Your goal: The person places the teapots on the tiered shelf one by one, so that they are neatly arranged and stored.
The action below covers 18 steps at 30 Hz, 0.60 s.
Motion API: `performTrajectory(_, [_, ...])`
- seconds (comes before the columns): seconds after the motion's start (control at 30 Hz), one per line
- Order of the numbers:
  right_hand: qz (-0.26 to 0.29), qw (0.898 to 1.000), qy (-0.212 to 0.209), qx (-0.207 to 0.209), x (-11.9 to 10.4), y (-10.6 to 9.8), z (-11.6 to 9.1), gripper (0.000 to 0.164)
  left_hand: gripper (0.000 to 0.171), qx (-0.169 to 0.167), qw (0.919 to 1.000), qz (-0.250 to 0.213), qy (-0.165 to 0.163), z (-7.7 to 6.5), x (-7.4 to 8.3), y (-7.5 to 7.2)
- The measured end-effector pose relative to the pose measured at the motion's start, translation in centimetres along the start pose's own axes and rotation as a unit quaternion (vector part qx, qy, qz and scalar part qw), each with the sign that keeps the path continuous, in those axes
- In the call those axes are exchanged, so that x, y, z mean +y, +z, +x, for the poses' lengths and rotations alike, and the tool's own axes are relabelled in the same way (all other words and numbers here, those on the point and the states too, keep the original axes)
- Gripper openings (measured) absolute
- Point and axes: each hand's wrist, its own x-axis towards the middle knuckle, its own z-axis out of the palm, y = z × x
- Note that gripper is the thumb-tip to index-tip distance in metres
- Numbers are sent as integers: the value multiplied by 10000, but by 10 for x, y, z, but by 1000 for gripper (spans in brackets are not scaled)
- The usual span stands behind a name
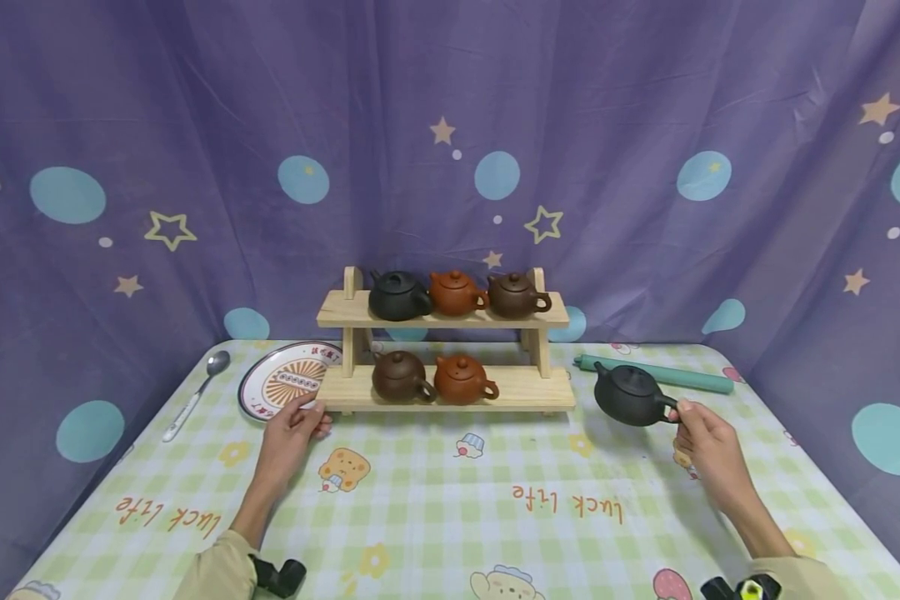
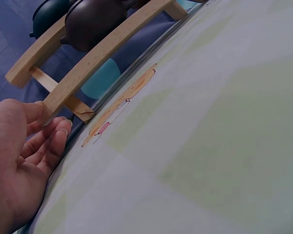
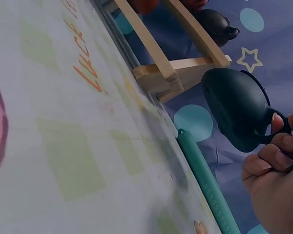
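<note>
My right hand [image 1: 712, 446] grips the handle of a black teapot [image 1: 626, 396], held above the cloth to the right of a two-tier wooden shelf [image 1: 525, 385]. In the right wrist view the teapot [image 3: 237, 107] is tilted by that camera's angle, fingers curled at its handle. With thumb above and fingers below, my left hand [image 1: 288, 437] pinches the lower tier's front left corner. A black teapot [image 1: 396, 298], an orange-brown one [image 1: 454, 294] and a dark brown one [image 1: 513, 297] stand on the top tier. Below are a brown teapot [image 1: 400, 377] and an orange-brown one [image 1: 461, 382].
Left of the shelf lies a round patterned plate [image 1: 251, 392], partly behind my left hand. Farther left is a spoon [image 1: 191, 412] with a white handle. A green rod [image 1: 682, 377] lies behind the held teapot. A checked cloth [image 1: 435, 517] covers the table; purple curtains [image 1: 607, 100] surround it.
</note>
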Motion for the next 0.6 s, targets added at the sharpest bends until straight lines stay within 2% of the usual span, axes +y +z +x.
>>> performTrajectory(0.2, [-181,9998,19,-27,1,11,4,42,47,1,10000,-31,4,0,0,0])
performTrajectory(0.47, [38,9996,-77,-268,4,25,9,45,46,26,10000,-59,30,1,-1,0])
performTrajectory(0.6, [-2,9995,27,-313,3,34,11,47,46,12,10000,-61,29,1,-1,0])
